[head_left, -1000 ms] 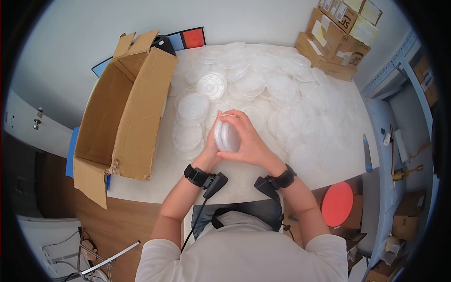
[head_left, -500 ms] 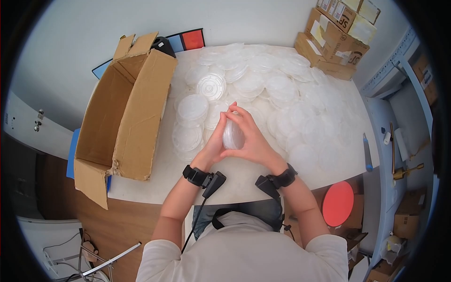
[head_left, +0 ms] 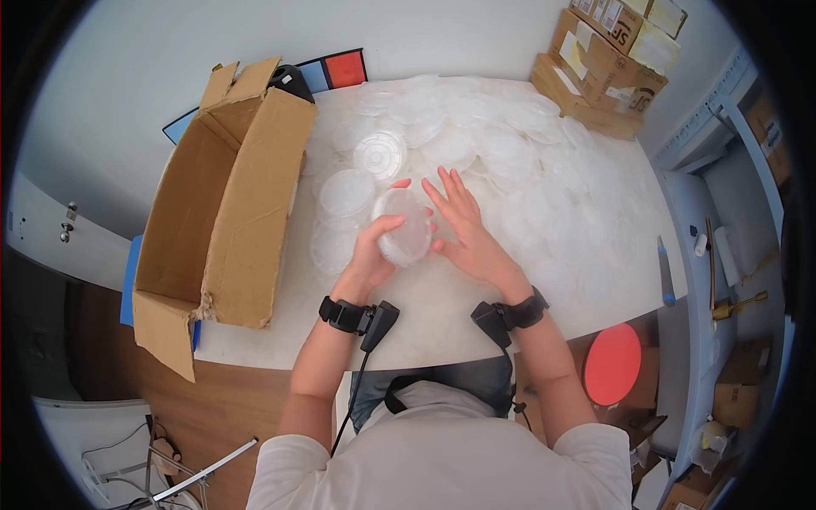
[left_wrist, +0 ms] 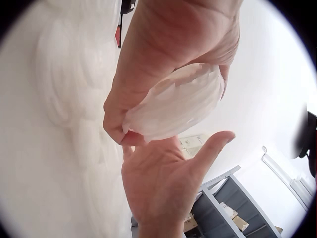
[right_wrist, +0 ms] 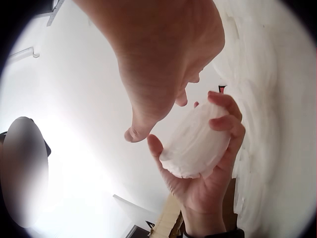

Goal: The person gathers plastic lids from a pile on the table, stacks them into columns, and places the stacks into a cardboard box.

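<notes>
My left hand grips a short stack of round, clear plastic lids, its thumb across the near face and its fingers curled round the far edge. The right wrist view shows the layered rims of the stack between that thumb and fingers. Just right of the stack, my right hand is spread with its fingers straight and nothing in it. In the left wrist view the right palm faces the stack. Beyond both hands, a heap of similar lids covers much of the white table.
An open cardboard box lies along the table's left side. Small lid stacks sit between it and my hands. Taped cartons are piled at the back right. A blue-handled tool lies near the right edge, above a red round stool.
The right hand has let go of the lids and drawn off to the right, fingers spreading. The left hand now holds the stack alone, turned with its flat face towards the head camera.
</notes>
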### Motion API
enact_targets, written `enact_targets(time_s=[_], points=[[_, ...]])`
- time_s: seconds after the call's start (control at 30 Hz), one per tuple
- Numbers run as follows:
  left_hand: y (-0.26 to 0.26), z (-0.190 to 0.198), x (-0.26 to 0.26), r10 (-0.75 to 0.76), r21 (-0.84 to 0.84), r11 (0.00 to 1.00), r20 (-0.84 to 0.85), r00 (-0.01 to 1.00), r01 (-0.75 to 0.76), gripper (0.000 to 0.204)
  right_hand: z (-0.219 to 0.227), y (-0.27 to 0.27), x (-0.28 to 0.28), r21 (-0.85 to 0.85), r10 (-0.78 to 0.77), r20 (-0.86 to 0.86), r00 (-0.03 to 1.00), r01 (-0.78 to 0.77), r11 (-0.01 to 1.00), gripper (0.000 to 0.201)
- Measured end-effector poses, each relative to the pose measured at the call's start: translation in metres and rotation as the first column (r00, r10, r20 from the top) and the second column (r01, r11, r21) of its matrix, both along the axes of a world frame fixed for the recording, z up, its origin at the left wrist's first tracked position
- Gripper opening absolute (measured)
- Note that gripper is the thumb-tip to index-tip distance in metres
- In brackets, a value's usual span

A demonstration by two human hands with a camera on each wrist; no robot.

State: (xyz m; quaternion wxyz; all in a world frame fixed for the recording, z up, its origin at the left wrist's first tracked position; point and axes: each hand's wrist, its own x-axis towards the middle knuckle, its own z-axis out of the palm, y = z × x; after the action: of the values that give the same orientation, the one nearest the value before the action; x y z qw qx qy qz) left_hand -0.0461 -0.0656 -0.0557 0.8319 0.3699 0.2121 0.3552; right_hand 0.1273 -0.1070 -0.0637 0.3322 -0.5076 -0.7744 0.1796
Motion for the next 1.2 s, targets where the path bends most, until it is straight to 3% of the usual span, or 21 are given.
enact_targets(time_s=[0.07, 0.13, 0.17, 0.23, 0.47, 0.57, 0.63, 0.67, 0.73, 0.87, 0.93, 0.97, 1.03, 1.07, 1.13, 1.17, 1.2], points=[[0.012, 0.002, -0.015, 0.028, -0.005, 1.000, 0.055, 0.998, -0.028, 0.063, -0.006, 0.001, 0.007, 0.013, -0.068, -0.046, 0.997, 0.068, 0.998, 0.097], [0.021, 0.000, -0.026, 0.015, 0.023, 1.000, 0.222, 0.975, -0.021, 0.065, -0.009, -0.001, 0.006, -0.072, -0.232, 0.210, 0.950, 0.251, 0.965, 0.087], [0.023, 0.001, -0.029, 0.018, 0.024, 0.999, 0.222, 0.975, -0.024, 0.065, -0.011, -0.001, 0.006, -0.071, -0.229, 0.209, 0.951, 0.248, 0.966, 0.087], [0.025, 0.002, -0.034, -0.005, -0.005, 1.000, 0.376, 0.927, 0.008, 0.065, -0.015, 0.000, 0.006, -0.144, -0.144, 0.307, 0.941, 0.195, 0.970, 0.084], [0.028, 0.007, -0.039, 0.183, -0.137, 0.981, 0.399, 0.898, -0.139, 0.060, -0.019, 0.006, 0.001, -0.081, -0.188, 0.336, 0.923, 0.228, 0.970, 0.076], [0.027, 0.007, -0.039, 0.251, -0.180, 0.964, 0.389, 0.886, -0.194, 0.052, -0.010, 0.007, -0.009, 0.001, -0.161, 0.273, 0.948, 0.167, 0.986, 0.072], [0.033, 0.000, -0.041, 0.313, -0.144, 0.943, 0.084, 0.946, -0.299, 0.050, 0.000, 0.011, -0.016, -0.069, -0.077, 0.370, 0.926, 0.110, 0.992, 0.069], [0.032, 0.001, -0.040, 0.312, -0.142, 0.944, 0.085, 0.946, -0.299, 0.050, -0.002, 0.012, -0.020, -0.067, -0.078, 0.370, 0.926, 0.110, 0.992, 0.069], [0.028, 0.003, -0.034, 0.350, -0.054, 0.931, -0.151, 0.924, -0.361, 0.044, -0.009, 0.015, -0.027, 0.064, -0.104, 0.599, 0.794, 0.082, 0.995, 0.065], [0.026, 0.006, -0.032, 0.344, -0.036, 0.935, -0.152, 0.927, -0.353, 0.046, -0.008, 0.017, -0.027, 0.088, -0.092, 0.585, 0.806, 0.050, 0.995, 0.052], [0.028, 0.005, -0.040, 0.241, -0.088, 0.969, 0.126, 0.962, -0.231, 0.052, -0.007, 0.015, -0.019, 0.162, -0.159, 0.484, 0.861, 0.090, 0.983, 0.042], [0.029, 0.006, -0.042, 0.242, -0.088, 0.969, 0.128, 0.962, -0.232, 0.052, -0.004, 0.015, -0.012, 0.163, -0.158, 0.486, 0.860, 0.088, 0.983, 0.042], [0.030, 0.008, -0.044, 0.256, -0.073, 0.967, 0.323, 0.911, -0.245, 0.056, 0.006, 0.014, 0.003, 0.129, -0.165, 0.175, 0.971, 0.143, 0.981, 0.036], [0.030, 0.009, -0.043, 0.255, -0.074, 0.967, 0.324, 0.911, -0.244, 0.056, 0.015, 0.011, 0.008, 0.129, -0.166, 0.176, 0.970, 0.145, 0.981, 0.036], [0.029, 0.009, -0.042, 0.351, -0.076, 0.936, 0.299, 0.887, -0.344, 0.056, 0.030, 0.005, 0.015, -0.183, -0.320, -0.079, 0.944, 0.301, 0.936, 0.032], [0.029, 0.008, -0.041, 0.351, -0.076, 0.936, 0.300, 0.887, -0.345, 0.056, 0.027, 0.005, 0.020, -0.183, -0.319, -0.079, 0.944, 0.301, 0.936, 0.032], [0.030, 0.005, -0.041, 0.288, -0.044, 0.957, 0.301, 0.909, -0.288, 0.059, 0.020, 0.006, 0.024, -0.193, -0.258, -0.324, 0.910, 0.204, 0.960, 0.032]])
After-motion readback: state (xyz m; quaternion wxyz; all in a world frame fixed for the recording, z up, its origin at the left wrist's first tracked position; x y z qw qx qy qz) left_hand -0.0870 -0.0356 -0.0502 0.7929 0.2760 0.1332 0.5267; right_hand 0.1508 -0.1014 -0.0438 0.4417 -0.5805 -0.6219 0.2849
